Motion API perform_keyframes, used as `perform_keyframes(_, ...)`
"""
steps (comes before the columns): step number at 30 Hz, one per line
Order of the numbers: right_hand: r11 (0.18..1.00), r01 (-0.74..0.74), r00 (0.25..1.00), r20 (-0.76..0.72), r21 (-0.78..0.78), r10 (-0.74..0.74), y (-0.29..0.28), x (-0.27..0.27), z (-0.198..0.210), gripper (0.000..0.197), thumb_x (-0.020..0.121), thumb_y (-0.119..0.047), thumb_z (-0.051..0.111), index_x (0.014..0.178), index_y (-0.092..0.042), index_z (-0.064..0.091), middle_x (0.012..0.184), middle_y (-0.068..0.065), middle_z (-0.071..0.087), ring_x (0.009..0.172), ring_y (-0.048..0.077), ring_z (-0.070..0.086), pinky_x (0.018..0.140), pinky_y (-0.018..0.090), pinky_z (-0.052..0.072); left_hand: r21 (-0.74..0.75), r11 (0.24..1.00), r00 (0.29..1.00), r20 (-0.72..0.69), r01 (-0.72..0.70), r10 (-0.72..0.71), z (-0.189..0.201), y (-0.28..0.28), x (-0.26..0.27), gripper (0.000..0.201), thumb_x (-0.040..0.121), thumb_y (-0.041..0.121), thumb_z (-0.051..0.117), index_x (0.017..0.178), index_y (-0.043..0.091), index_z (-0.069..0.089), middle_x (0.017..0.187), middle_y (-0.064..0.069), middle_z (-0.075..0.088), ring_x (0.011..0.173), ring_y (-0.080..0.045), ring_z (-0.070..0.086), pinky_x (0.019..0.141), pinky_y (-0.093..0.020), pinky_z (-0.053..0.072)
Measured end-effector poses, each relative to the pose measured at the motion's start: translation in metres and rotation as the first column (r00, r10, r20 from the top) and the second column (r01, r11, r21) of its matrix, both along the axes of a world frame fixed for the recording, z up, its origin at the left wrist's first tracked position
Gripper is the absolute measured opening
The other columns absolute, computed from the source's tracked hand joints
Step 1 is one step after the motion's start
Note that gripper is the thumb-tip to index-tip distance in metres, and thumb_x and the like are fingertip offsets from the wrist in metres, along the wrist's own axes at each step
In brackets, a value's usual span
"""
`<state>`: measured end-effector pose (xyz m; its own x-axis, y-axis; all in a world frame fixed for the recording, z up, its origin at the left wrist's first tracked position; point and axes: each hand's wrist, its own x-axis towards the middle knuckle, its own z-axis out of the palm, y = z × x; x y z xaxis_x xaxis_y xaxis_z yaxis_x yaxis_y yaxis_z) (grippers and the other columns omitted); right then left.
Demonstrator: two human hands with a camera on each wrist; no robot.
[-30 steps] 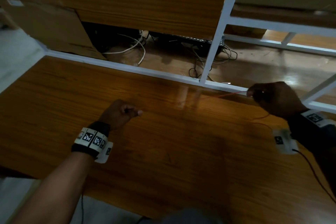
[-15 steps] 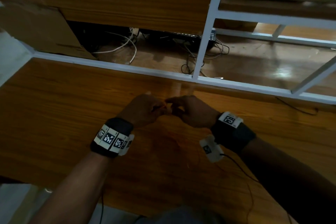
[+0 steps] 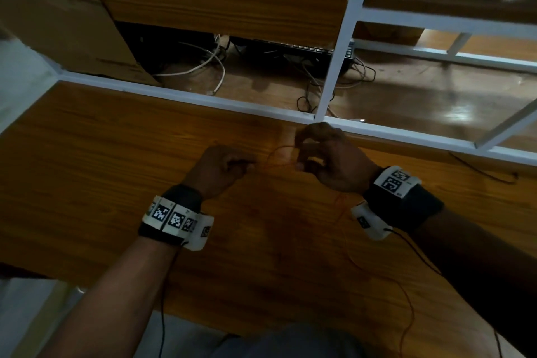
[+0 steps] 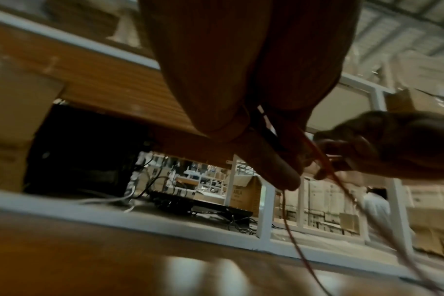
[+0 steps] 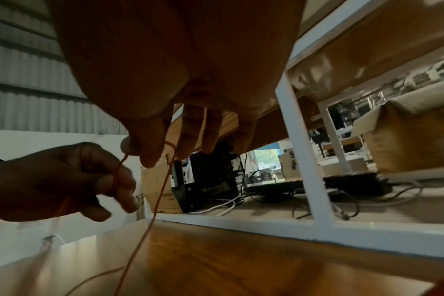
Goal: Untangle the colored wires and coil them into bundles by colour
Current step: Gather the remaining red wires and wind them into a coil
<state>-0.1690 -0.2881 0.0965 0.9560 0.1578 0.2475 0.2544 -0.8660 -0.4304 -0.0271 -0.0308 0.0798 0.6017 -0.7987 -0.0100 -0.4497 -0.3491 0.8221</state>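
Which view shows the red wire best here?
The right wrist view: the red wire stands out against the pale background, pinched by the right hand and running down from it to the table. The left wrist view shows it blurred by the left hand. The head view shows only faint loops.

The head view looks steeply down on the glossy orange-brown wooden table [image 3: 116,183], both wrists below. Each wrist view sits low under its own palm, close to the fingers [image 5: 150,144], facing the white metal shelf frame [image 4: 264,212], which all three views share.
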Motion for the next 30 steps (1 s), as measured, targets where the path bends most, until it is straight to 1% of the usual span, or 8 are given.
perform_keyframes(4, 0.995, 0.024, 0.998, 0.055, -0.097, -0.018, -0.014, -0.018, 0.005, 0.017, 0.088, -0.037, 0.069, 0.086, -0.023, 0.079, 0.138, -0.001, 0.06, 0.139, 0.026, 0.042, 0.11, 0.052, 0.037, -0.072, 0.992, 0.917, -0.393, -0.105, 0.068, -0.001, 0.006, -0.005, 0.017, 0.093, 0.003, 0.061, 0.106, -0.002, 0.071, 0.091, -0.01, 0.076, 0.072, -0.023, 0.073, 0.061, -0.03, 0.06)
perform_keyframes(7, 0.987, 0.038, 0.999, 0.023, -0.155, -0.035, -0.016, -0.021, 0.009, 0.011, 0.088, -0.029, 0.071, 0.089, -0.022, 0.078, 0.119, -0.002, 0.072, 0.134, 0.025, 0.051, 0.108, 0.052, 0.041, -0.119, 0.974, 0.829, -0.551, -0.193, 0.097, 0.002, 0.001, -0.005, 0.021, 0.097, 0.005, 0.055, 0.101, -0.011, 0.067, 0.076, -0.011, 0.073, 0.044, -0.016, 0.058, 0.04, -0.022, 0.045)
perform_keyframes(11, 0.936, 0.29, 0.956, 0.013, -0.199, -0.293, -0.063, -0.031, 0.011, 0.022, 0.091, -0.033, 0.065, 0.091, -0.015, 0.078, 0.098, 0.016, 0.073, 0.103, 0.037, 0.066, 0.087, 0.048, 0.051, -0.037, 0.992, 0.851, -0.519, -0.118, 0.082, -0.007, 0.017, 0.005, 0.019, 0.093, 0.016, 0.061, 0.088, 0.005, 0.076, 0.063, -0.007, 0.061, 0.039, -0.011, 0.036, 0.039, -0.02, 0.027)
perform_keyframes(18, 0.832, 0.449, 0.832, -0.186, -0.326, -0.522, -0.083, -0.053, -0.001, 0.022, 0.094, -0.039, 0.068, 0.1, -0.021, 0.079, 0.103, 0.009, 0.071, 0.095, 0.022, 0.061, 0.077, 0.036, 0.048, 0.119, 0.983, 0.967, -0.197, -0.14, 0.162, -0.019, 0.027, 0.012, 0.019, 0.091, 0.027, 0.069, 0.074, 0.025, 0.077, 0.065, -0.003, 0.07, 0.054, -0.013, 0.061, 0.055, -0.024, 0.047)
perform_keyframes(20, 0.834, 0.361, 0.799, -0.322, -0.418, -0.508, -0.069, -0.048, -0.005, 0.039, 0.092, -0.041, 0.071, 0.128, -0.024, 0.068, 0.137, 0.01, 0.061, 0.12, 0.024, 0.057, 0.094, 0.042, 0.052, 0.145, 0.983, 0.987, -0.098, -0.115, 0.129, -0.016, 0.018, 0.006, 0.021, 0.09, 0.034, 0.069, 0.075, 0.021, 0.076, 0.066, -0.003, 0.071, 0.061, -0.018, 0.067, 0.059, -0.032, 0.054)
perform_keyframes(24, 0.849, 0.212, 0.88, -0.284, -0.484, -0.382, -0.003, -0.03, 0.002, 0.095, 0.088, -0.063, 0.064, 0.161, -0.024, 0.019, 0.171, 0.007, 0.005, 0.157, 0.036, -0.001, 0.124, 0.065, 0.013, 0.239, 0.966, 0.986, 0.101, 0.104, -0.131, -0.006, -0.013, -0.021, 0.025, 0.095, 0.037, 0.062, 0.071, 0.035, 0.068, 0.053, 0.006, 0.055, 0.046, -0.003, 0.052, 0.044, -0.014, 0.035)
perform_keyframes(27, 0.947, 0.045, 0.949, -0.284, -0.317, -0.14, 0.044, -0.015, -0.003, 0.052, 0.101, -0.04, 0.058, 0.148, -0.021, 0.048, 0.157, 0.007, 0.044, 0.153, 0.031, 0.026, 0.121, 0.059, 0.029, 0.193, 0.975, 0.975, 0.17, 0.111, -0.145, -0.001, -0.034, -0.032, 0.019, 0.097, 0.033, 0.06, 0.094, 0.02, 0.075, 0.066, 0.01, 0.063, 0.054, -0.004, 0.057, 0.046, -0.016, 0.041)
perform_keyframes(30, 0.994, 0.083, 0.942, -0.321, -0.072, -0.102, 0.047, -0.01, -0.005, 0.025, 0.101, -0.015, 0.055, 0.122, -0.021, 0.067, 0.102, 0.002, 0.072, 0.093, 0.021, 0.071, 0.08, 0.044, 0.06, 0.113, 0.992, 0.989, 0.132, 0.047, -0.062, 0.0, -0.035, -0.031, 0.018, 0.096, 0.032, 0.062, 0.097, 0.019, 0.075, 0.077, 0.005, 0.07, 0.065, -0.012, 0.064, 0.062, -0.029, 0.054)
